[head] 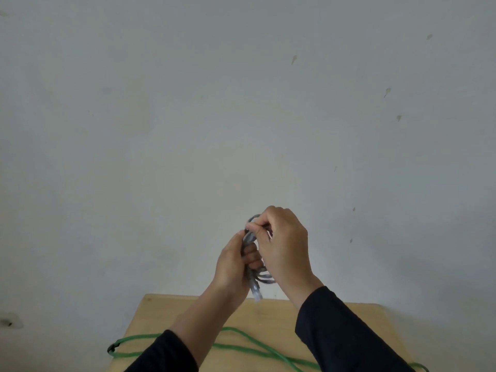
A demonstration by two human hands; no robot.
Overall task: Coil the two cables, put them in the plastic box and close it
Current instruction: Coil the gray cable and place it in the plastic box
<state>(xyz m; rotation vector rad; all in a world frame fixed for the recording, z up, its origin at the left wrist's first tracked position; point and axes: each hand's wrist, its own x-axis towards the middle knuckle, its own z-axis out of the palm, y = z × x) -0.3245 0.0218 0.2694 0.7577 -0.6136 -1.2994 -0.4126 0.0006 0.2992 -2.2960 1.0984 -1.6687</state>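
Both hands meet above the pale wooden counter (268,312): left hand (233,261) clenches the bundled grey cable (249,238), right hand (284,242) pinches its top loop. At 6 o'clock, a thin green cable (241,335) sprawls uncoiled.

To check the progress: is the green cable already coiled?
No, the green cable lies loose across the wooden table, while both hands hold the gray cable above it.

Green cable (241,347) sprawls across table (271,312); far table strip bare.
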